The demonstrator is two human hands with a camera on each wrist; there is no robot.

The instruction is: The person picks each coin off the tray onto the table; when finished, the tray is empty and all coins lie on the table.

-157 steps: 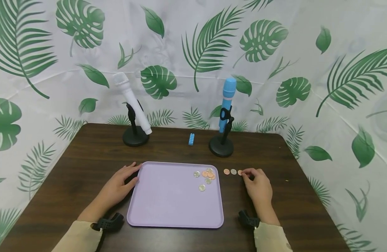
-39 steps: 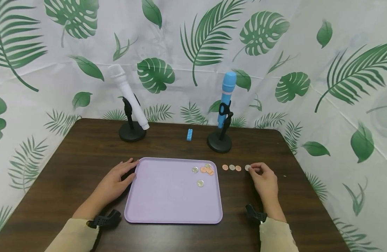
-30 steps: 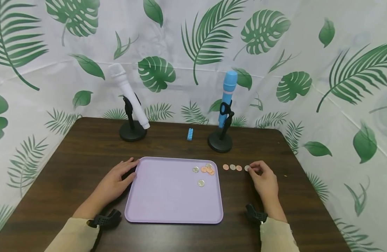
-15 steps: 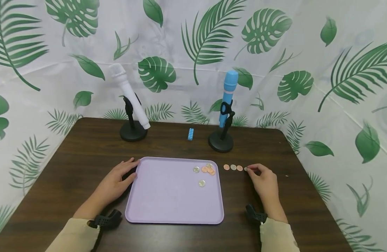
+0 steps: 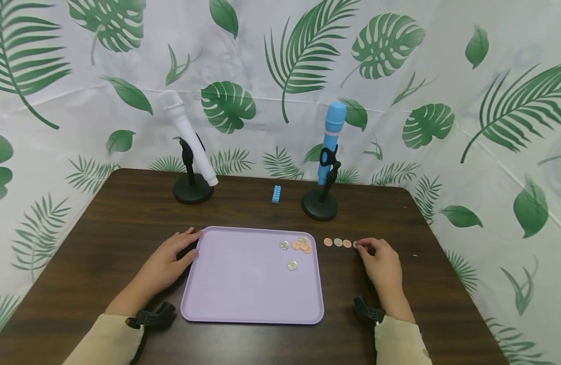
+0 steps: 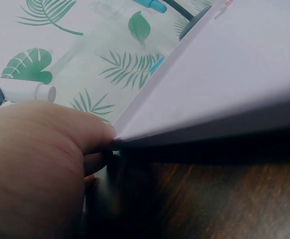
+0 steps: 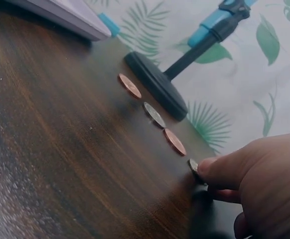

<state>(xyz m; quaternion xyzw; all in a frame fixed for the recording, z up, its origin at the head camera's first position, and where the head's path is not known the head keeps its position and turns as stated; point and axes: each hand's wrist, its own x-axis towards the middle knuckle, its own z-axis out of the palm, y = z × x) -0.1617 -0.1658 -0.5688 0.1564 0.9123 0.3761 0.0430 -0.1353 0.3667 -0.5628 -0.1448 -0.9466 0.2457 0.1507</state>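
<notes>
Presently we list: coins (image 5: 338, 242) in a row on the desk (image 5: 253, 344), right of the lilac tray (image 5: 244, 284): copper, silver, copper. Row's right end: a silver coin (image 7: 193, 166), pinched between the fingers of our right hand (image 5: 381, 261). Our left hand (image 5: 168, 264): fingers loosely extended, touching the tray's left rim. Coin lettering: too small to read. Loose coins (image 5: 304, 246) in the tray: plain in the head view, a blur in the left wrist's.

My left forearm (image 5: 134, 293) and right forearm (image 5: 394, 299) reach forward, well apart. My left fingers (image 5: 182, 241) lie extended and spread; my right fingers (image 5: 369, 241) bend inward, their tips drawn into a pinch.
</notes>
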